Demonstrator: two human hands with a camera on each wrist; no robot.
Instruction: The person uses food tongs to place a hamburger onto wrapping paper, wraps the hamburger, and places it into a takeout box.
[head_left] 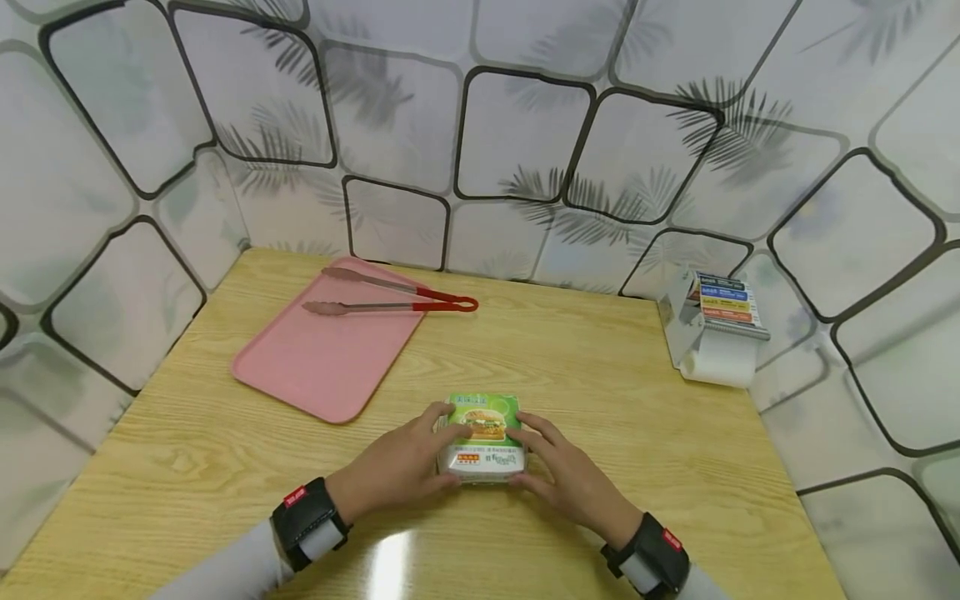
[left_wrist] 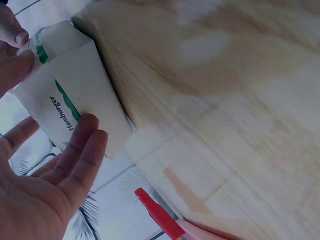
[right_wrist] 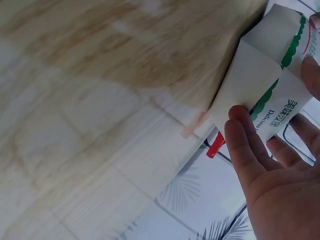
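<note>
Head view first, what were the hands doing?

— Both were on the hamburger box (head_left: 483, 437), which sat on the table (head_left: 600, 375) close to the near edge. The left hand (head_left: 397, 467) cupped its left side and the right hand (head_left: 566, 475) its right side, so the box lay between the two sets of fingers.

— Gripping it, or just touching?

— Judging by the two wrist views, just touching. The left wrist camera showed the left fingers (left_wrist: 82, 145) nearly straight, laid flat against the box's white side panel (left_wrist: 75, 95). The right wrist camera showed the right fingers (right_wrist: 245, 145) the same way against the opposite panel (right_wrist: 260, 90). Nothing curled round it; the hands looked relaxed and open, pressing from both sides, probably to steady the box and keep it square.

— What did the head camera add?

— The printed lid with the burger picture, and the rest of the table: a pink tray (head_left: 330, 358) well beyond the left fingers, red-handled tongs (head_left: 390, 296) lying across its far end, and a label dispenser (head_left: 712, 329) far off past the right fingers. The wrist views caught only the red tong handle (left_wrist: 160, 215) and the box's side lettering.
</note>
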